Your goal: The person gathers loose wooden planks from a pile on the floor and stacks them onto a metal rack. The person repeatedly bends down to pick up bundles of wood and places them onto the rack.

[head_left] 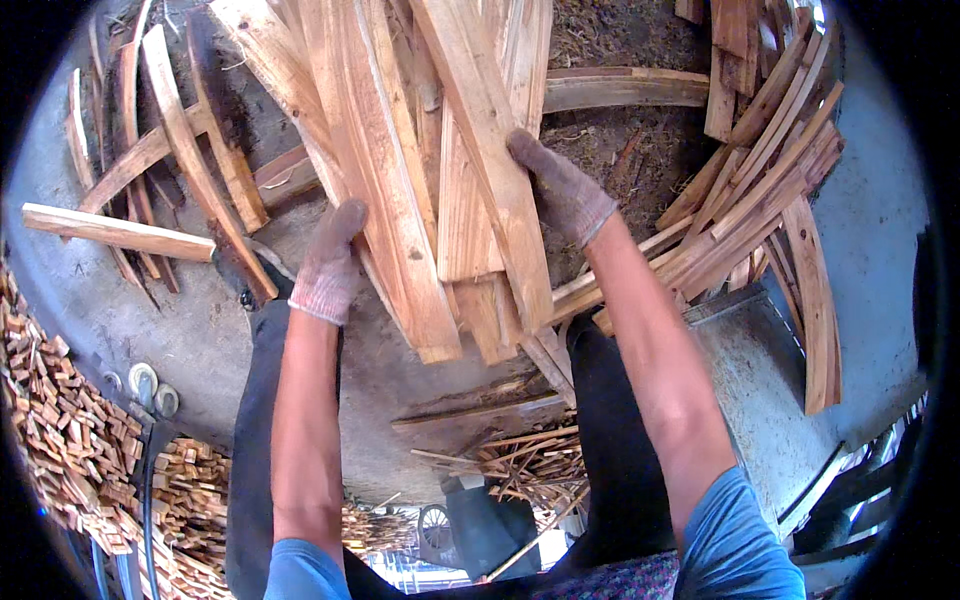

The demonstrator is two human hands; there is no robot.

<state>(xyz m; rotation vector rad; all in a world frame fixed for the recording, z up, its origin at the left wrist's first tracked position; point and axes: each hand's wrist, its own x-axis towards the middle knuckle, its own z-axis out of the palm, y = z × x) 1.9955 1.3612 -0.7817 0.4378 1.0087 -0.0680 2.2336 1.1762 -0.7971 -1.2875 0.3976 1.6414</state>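
the left hand (332, 255), in a worn knit glove with a pale cuff, rests against the left edge of a bundle of long boards (385, 190); its upper fingertip touches the wood, while the other fingers are hard to make out, so i cannot tell how far they are closed. the right hand (570, 192), gloved alike, lies at the right edge of a pale plank (488, 150) slanting across the top of the bundle, one digit up against it and the rest hidden; how tightly these fingers close cannot be told either. below spreads a grey, stained floor (345, 410), with dark, crumb-strewn ground (625, 150) farther up. more slats (190, 160) lie crossed at the left, one short pale piece (120, 232) near them, and a long pile of strips (745, 225) runs down the right side. a big heap of short wood pieces (75, 430) fills the lower left, and a dark container (490, 530) shows at the bottom between the legs. the bundle sits between the two hands, running up past the fingers and ending below them, with the plank just inside the right ones.
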